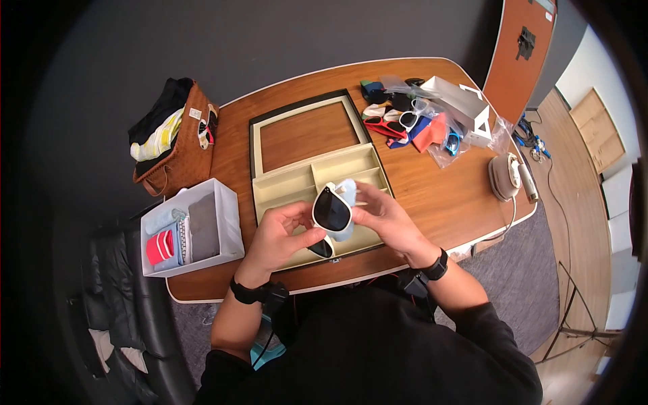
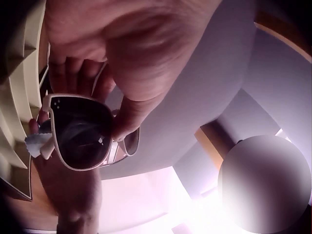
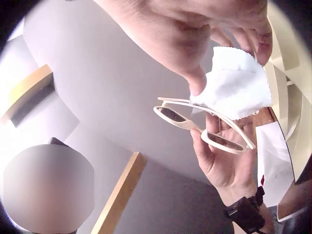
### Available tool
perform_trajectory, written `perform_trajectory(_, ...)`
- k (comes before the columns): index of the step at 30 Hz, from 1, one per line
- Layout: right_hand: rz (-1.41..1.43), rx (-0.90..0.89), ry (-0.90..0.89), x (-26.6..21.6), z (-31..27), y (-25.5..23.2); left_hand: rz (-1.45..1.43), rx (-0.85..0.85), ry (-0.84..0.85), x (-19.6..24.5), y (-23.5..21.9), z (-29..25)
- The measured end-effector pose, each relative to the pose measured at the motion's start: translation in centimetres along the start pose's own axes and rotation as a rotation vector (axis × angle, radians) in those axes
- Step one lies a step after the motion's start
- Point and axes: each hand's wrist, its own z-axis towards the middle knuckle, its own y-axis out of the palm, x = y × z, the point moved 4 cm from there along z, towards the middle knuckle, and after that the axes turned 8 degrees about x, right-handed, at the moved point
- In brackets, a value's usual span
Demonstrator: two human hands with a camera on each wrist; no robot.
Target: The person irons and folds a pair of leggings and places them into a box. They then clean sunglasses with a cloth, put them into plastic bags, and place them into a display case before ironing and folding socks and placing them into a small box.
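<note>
White sunglasses [image 1: 333, 209] pinched in left hand [image 1: 282, 235], cloth [image 3: 239, 90] in right hand [image 1: 391, 223], we should wipe lightly above the case's near edge [image 1: 364, 248].

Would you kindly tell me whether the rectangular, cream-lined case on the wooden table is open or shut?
The case is open: its windowed lid lies back on the far side, exposing the cream compartments.

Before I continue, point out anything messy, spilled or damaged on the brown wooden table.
Red sunglasses, coral fabric and clear plastic lie jumbled beside the open white box at far right, overlapping untidily. No spill or damage shows.
</note>
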Motion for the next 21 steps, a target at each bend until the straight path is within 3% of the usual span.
perform_trajectory(1, 0.021, -0.119, 0.025, -0.3, 0.1, 0.3, -0.036, -0.003, -0.015, -0.1, -0.1, -0.1)
perform_trajectory(2, 0.022, -0.118, 0.026, 0.1, 0.3, 0.0, -0.073, -0.004, -0.026, -0.1, -0.1, -0.1)
perform_trajectory(4, 0.047, -0.101, 0.155, 1.6, 0.6, -0.9, -0.103, 0.012, -0.063, 0.1, -0.3, -0.4)
perform_trajectory(8, 0.210, 0.020, 0.132, 1.3, 0.5, -1.7, -0.202, 0.095, -0.082, 0.2, -0.9, -0.6)
perform_trajectory(10, 0.324, 0.245, 0.019, 0.8, 0.7, -3.0, -0.146, 0.124, -0.095, 0.0, -1.3, -0.5)
perform_trajectory(12, 0.268, 0.248, -0.050, 0.1, 0.5, -3.1, -0.096, 0.153, -0.113, -0.2, -1.4, -0.5)
perform_trajectory(15, 0.138, 0.397, -0.377, -1.6, -0.4, -2.8, -0.017, 0.130, -0.155, -0.5, -1.0, -0.2)
perform_trajectory(16, 0.136, 0.397, -0.372, -1.6, -0.6, -2.9, -0.041, 0.142, -0.136, -0.5, -0.8, -0.1)
perform_trajectory(18, 0.390, 0.440, -0.490, -2.2, -1.0, -3.3, -0.065, 0.155, -0.115, -0.2, -0.6, 0.1)
perform_trajectory(21, 0.444, 0.413, -0.555, -4.0, -1.0, -3.4, -0.235, 0.162, -0.137, 0.5, -0.3, -0.1)
